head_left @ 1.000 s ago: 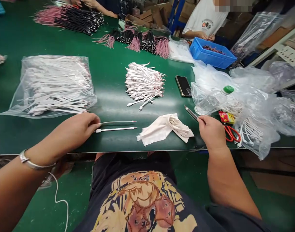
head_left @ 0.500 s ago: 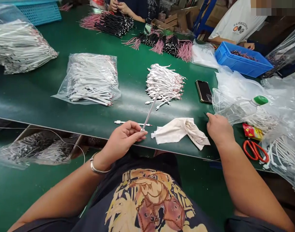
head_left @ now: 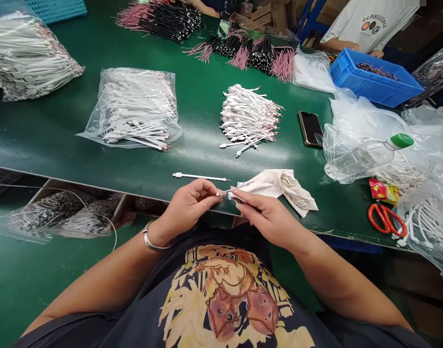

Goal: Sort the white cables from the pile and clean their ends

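Note:
My left hand [head_left: 190, 205] is closed in a pinch on a short white cable [head_left: 219, 194], of which only a small end shows at the fingertips. Opposite it, my right hand [head_left: 270, 217] grips a thin, dark, pointed tool [head_left: 228, 191]; its kind is hard to make out. The tool's tip meets the left fingertips. Just beyond my hands, a single white cable [head_left: 201, 177] lies on the green table. A crumpled cream cloth [head_left: 265, 182] rests partly behind my right hand. Farther back is a loose pile of white cables [head_left: 248, 113].
Bagged white cables [head_left: 140, 108] lie left of the pile. To the right are a phone [head_left: 310, 129], a clear bottle [head_left: 366, 157], red-handled scissors [head_left: 386, 220] and a blue bin [head_left: 376, 79]. Black and pink wire bundles [head_left: 243, 50] line the back. A co-worker's shirt [head_left: 377, 24] shows beyond.
My right hand has come from beside the phone to my left hand, bringing the thin tool. The cable that pointed up from my left hand is now mostly hidden.

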`<state>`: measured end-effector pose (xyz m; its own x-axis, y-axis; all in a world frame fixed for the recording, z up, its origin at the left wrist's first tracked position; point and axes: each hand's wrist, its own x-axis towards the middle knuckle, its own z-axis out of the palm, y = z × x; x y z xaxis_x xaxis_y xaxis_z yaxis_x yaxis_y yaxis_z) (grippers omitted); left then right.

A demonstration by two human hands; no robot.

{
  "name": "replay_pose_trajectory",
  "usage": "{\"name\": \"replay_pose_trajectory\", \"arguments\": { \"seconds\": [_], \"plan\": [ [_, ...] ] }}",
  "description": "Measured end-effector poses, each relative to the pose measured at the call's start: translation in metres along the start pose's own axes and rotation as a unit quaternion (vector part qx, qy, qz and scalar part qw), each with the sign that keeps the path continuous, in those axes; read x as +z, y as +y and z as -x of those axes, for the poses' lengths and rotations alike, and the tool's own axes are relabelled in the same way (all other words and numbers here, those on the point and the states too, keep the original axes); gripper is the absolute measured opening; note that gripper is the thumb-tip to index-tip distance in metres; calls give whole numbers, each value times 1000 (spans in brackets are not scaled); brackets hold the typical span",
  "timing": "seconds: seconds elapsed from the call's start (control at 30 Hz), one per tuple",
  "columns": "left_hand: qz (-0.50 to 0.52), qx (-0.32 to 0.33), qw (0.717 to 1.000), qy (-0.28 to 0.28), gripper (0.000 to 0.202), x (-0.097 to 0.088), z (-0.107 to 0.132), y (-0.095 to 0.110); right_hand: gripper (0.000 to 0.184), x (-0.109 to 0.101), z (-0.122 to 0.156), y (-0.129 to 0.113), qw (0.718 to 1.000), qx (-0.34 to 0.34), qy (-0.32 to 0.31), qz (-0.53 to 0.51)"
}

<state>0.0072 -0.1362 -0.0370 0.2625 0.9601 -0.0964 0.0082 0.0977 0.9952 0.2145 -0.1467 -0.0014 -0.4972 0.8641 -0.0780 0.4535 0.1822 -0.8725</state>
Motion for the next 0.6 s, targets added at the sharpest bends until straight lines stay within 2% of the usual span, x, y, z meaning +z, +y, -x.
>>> {"name": "replay_pose_trajectory", "arguments": {
  "seconds": [0.1, 0.37, 0.6],
  "plan": [
    [-12, 11, 1000, -3, 14, -3, 1, -2, 41, 5, -5, 2, 1000, 1, -6, -7],
    [-33, 19, 999, -8, 14, -4, 1, -3, 37, 8, -7, 1, 995, -56, 48, 64],
    [-52, 20, 998, -10, 14, -4, 0, -3, 35, 10, -10, -1, 999, -29, 15, 12]
  ]
}}
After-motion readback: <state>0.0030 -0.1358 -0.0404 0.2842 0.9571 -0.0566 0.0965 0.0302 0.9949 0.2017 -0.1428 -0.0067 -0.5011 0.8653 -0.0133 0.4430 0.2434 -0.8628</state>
